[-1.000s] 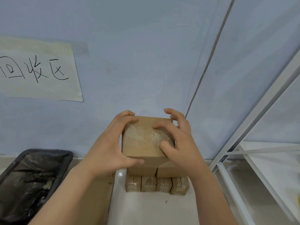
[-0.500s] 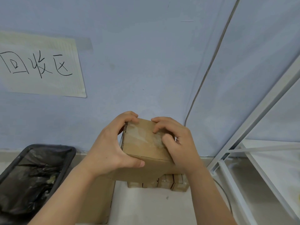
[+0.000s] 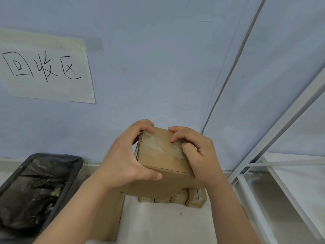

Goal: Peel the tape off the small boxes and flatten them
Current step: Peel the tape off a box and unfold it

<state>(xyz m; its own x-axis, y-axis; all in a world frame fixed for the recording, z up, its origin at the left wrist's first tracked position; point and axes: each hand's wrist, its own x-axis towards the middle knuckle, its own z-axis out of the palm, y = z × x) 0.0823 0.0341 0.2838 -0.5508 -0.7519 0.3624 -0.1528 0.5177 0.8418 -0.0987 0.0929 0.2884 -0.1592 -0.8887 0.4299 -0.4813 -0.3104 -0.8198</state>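
Against the blue wall our left hand (image 3: 126, 161) grips the box (image 3: 158, 155) while right-hand fingertips (image 3: 173, 140) pick at its tape (image 3: 168, 148); next, lift an edge.

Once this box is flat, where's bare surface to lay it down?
The free patch is the pale surface in front of the row of small boxes, between the forearms. White shelf at right looks bare too. Left is crowded: lined bin and flat cardboard.

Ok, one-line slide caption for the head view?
Left hand steadies a cardboard box while right hand picks at its clear tape.
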